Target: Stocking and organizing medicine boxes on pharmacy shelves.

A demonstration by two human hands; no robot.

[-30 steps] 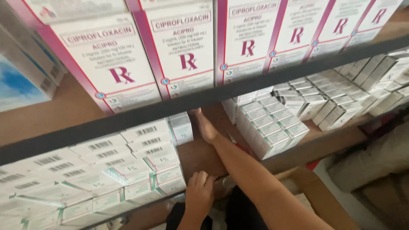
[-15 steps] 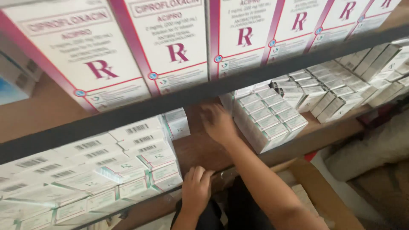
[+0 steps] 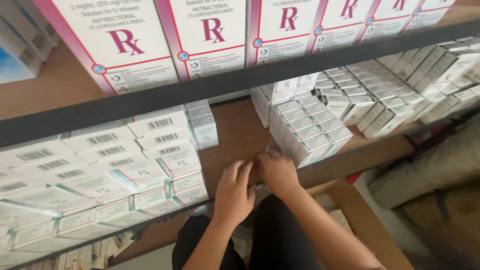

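Upper shelf (image 3: 200,90): I count five big white boxes with magenta edges (image 3: 200,30) standing in a row along it.
Lower shelf (image 3: 240,135): bare wood shows in a gap at its middle, and both hands sit at the front edge of that gap.
Left stack of small boxes (image 3: 100,170): white cartons with green trim, too many for me to count; it lies to the left of my left hand, near but apart.
Right block of small boxes (image 3: 310,130): its long axis runs away from me toward the back; its front corner lies just beside my right hand, which is the nearer one.
Left hand (image 3: 235,192): I see the fingers loosely extended, resting on the shelf edge, holding nothing visible.
Right hand (image 3: 277,170): curled, knuckles up; I cannot tell whether it grips anything.
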